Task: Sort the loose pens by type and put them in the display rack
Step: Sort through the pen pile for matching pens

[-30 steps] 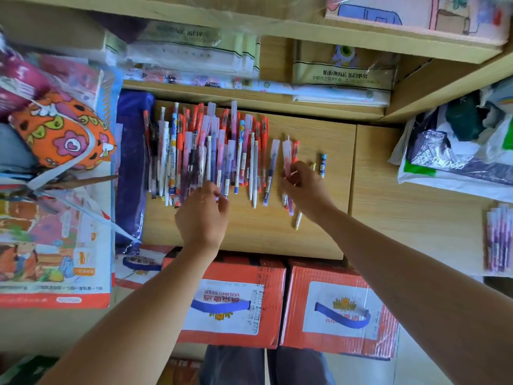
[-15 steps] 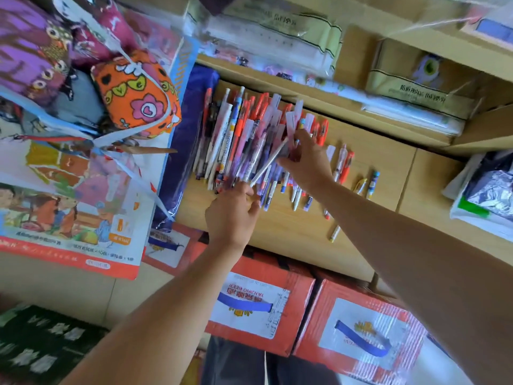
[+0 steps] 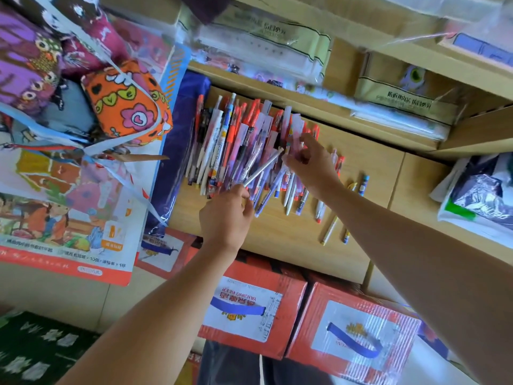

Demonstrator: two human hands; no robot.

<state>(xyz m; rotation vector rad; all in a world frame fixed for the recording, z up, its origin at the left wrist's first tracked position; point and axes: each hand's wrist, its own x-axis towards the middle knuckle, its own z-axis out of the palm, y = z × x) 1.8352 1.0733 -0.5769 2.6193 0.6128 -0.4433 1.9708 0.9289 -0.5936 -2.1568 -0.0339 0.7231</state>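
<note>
Nearest, below the pen heap (image 3: 236, 145), stand two corrugated cardboard boxes (image 3: 249, 309), red with white labels and glossy tape, a blue strap printed across each. Just above them runs the pale wood-grain counter (image 3: 277, 245) on which the heap lies. It is made of slim plastic barrels in red, white, blue and purple, many in clear or pink-tinted sleeves, packed side by side and slightly fanned.

At the heap's near edge the left hand (image 3: 224, 215) pinches the lower end of a thin, pale, translucent pen (image 3: 262, 166) between thumb and forefinger, the other fingers curled. The pen slants up and to the right across the heap, raised above the others. Its far end meets the thumb of the right hand (image 3: 313, 165), whose fingers bend down into the sleeved pens at the heap's right side (whether they nip that pen or a neighbour, I cannot tell).

Right of the heap a few stray pens (image 3: 330, 230) lie apart on bare wood. Left of the heap lies a shiny purple plastic sleeve (image 3: 177, 162), and beyond that an orange fabric pouch (image 3: 125, 104) with flowers and hearts sits over a plastic-wrapped picture sheet (image 3: 63, 218). Behind the heap a wooden shelf (image 3: 374, 133) holds film-wrapped packs (image 3: 263, 43), and far right of the heap lie crumpled plastic bags (image 3: 477, 195)
</note>
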